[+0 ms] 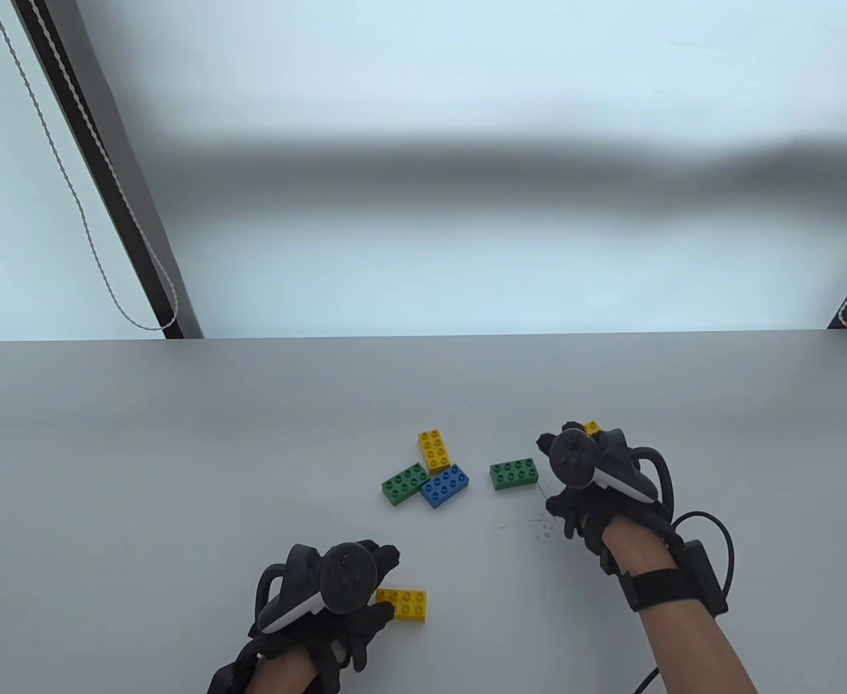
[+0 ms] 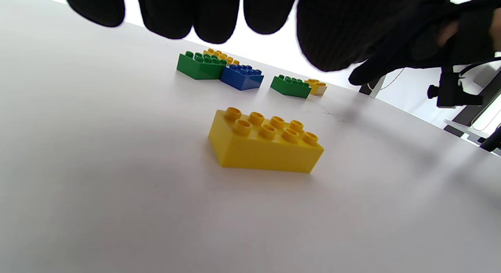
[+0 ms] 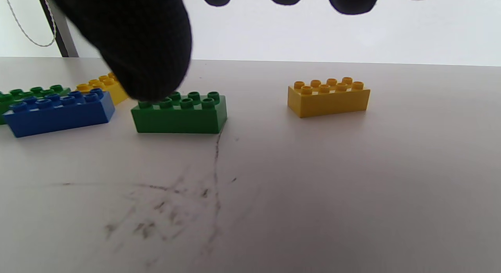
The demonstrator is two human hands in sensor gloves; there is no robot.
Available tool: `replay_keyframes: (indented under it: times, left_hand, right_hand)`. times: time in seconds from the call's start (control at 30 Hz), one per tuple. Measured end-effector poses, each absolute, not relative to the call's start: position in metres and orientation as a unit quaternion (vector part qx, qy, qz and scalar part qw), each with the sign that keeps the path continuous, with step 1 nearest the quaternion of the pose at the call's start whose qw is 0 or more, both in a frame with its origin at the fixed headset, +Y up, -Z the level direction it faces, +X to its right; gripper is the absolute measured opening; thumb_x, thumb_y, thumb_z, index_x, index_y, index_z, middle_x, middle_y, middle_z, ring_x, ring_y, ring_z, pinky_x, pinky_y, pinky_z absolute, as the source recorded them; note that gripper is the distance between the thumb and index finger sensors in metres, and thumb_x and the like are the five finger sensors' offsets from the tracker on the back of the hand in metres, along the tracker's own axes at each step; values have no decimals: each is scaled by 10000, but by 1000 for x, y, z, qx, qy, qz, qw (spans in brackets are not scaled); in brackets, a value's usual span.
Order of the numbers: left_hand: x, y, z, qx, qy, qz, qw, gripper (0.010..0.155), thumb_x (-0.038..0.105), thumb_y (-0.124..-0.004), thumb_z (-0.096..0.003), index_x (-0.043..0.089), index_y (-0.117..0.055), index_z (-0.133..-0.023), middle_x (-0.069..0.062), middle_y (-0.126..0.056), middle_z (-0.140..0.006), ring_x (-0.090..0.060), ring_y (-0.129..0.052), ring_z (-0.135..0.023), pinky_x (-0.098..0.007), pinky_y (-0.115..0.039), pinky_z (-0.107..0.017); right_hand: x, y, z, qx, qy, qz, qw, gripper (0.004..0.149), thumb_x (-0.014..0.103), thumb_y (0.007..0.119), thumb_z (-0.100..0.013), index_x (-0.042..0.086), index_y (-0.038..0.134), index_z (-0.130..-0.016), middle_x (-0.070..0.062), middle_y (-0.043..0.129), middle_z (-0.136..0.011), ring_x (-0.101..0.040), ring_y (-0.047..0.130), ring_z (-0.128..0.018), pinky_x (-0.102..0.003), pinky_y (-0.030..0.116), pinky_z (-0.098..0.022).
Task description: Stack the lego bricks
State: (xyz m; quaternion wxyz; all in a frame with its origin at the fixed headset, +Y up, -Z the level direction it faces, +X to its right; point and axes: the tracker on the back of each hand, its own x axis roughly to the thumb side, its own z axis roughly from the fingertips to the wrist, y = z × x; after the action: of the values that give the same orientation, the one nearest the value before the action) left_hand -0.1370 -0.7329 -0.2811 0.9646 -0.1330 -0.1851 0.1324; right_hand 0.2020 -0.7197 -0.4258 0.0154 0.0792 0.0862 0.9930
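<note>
Several Duplo bricks lie singly on the grey table point(image 1: 178, 448). A yellow brick point(image 1: 434, 450), a green brick point(image 1: 405, 484) and a blue brick point(image 1: 444, 486) touch in a cluster at the middle. A second green brick point(image 1: 514, 473) lies to their right. My right hand point(image 1: 566, 438) hovers open beside it, over another yellow brick point(image 1: 592, 428), which lies free in the right wrist view point(image 3: 328, 95). My left hand point(image 1: 386, 578) is open just above a third yellow brick point(image 1: 403, 604), which lies untouched in the left wrist view point(image 2: 266, 142).
Dark scuff marks point(image 1: 546, 524) lie on the table below the right green brick. The table's far edge point(image 1: 423, 337) runs behind the bricks. A blind cord point(image 1: 142, 289) hangs at the back left. The right glove's cable point(image 1: 720, 535) loops near the wrist.
</note>
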Motion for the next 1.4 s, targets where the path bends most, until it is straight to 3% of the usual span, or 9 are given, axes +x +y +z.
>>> replay_keyframes:
  times: [0.3, 0.63, 1.0, 1.4]
  left_hand:
    - [-139, -730, -281, -147, -187, 113, 965, 720, 479, -804, -408, 279, -519, -1038, -89, -559, -1129, -377, -563, -1025, -638, -559, -706]
    - [-141, -730, -282, -151, -184, 112, 965, 722, 483, -799, -410, 272, -518, -1041, -91, -562, -1129, -379, -567, -1023, -637, -559, -706]
    - [-141, -731, -283, -158, -184, 111, 964, 722, 484, -797, -410, 270, -519, -1041, -95, -558, -1130, -380, -563, -1024, -639, -555, -707]
    - [-142, -729, -283, -158, -188, 114, 963, 724, 482, -796, -412, 266, -515, -1043, -98, -558, -1130, -384, -566, -1022, -641, -554, -705]
  right_hand:
    - [217, -741, -472, 40, 98, 994, -27, 856, 375, 931, -323, 282, 415, -999, -119, 409, -1098, -517, 508, -975, -740, 503, -640]
    - [219, -762, -496, 17, 127, 991, -45, 763, 275, 896, -344, 291, 475, -980, -84, 433, -1094, -483, 510, -989, -723, 511, -656]
    - [221, -771, -502, -1, 126, 991, -40, 692, 245, 879, -347, 280, 549, -954, -70, 513, -1075, -477, 534, -980, -715, 517, -652]
    - [225, -764, -491, 15, 112, 993, -19, 662, 320, 839, -358, 265, 537, -945, -78, 542, -1066, -464, 549, -978, -717, 530, -650]
